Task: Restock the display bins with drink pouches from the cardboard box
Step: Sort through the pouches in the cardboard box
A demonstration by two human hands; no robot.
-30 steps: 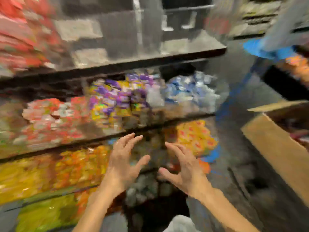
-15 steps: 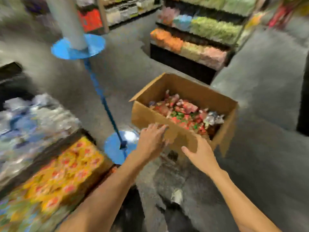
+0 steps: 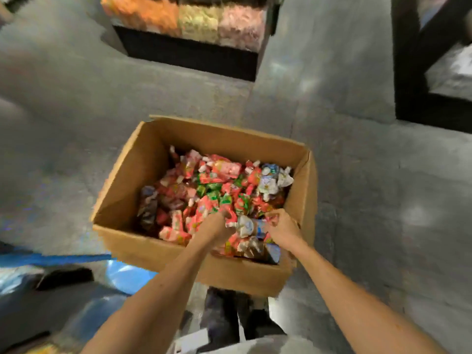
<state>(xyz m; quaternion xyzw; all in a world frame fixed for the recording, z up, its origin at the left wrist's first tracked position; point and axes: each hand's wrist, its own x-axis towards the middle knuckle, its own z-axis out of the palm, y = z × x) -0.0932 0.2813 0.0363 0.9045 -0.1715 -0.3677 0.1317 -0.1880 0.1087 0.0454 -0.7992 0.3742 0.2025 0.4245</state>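
An open cardboard box [image 3: 127, 185] stands on the grey floor straight below me, filled with several red, green and white drink pouches [image 3: 219, 185]. Both my hands are down inside its near right corner. My left hand [image 3: 217, 227] has its fingers curled into the red pouches. My right hand [image 3: 282, 227] grips pouches beside it, with a white and blue pouch [image 3: 249, 227] lying between the two hands. The fingertips of both hands are buried among the pouches.
A low display bin unit [image 3: 189, 54] with orange, green and pink goods stands beyond the box. A black shelf frame [image 3: 408, 72] rises at the right. A blue post base [image 3: 125, 274] and bins edge lie at the lower left. My feet [image 3: 229, 320] are just behind the box.
My view swung from the display bins to the box. Both hands went from open in front of the bins, past the box's near edge, down into the pouches, closing on them.
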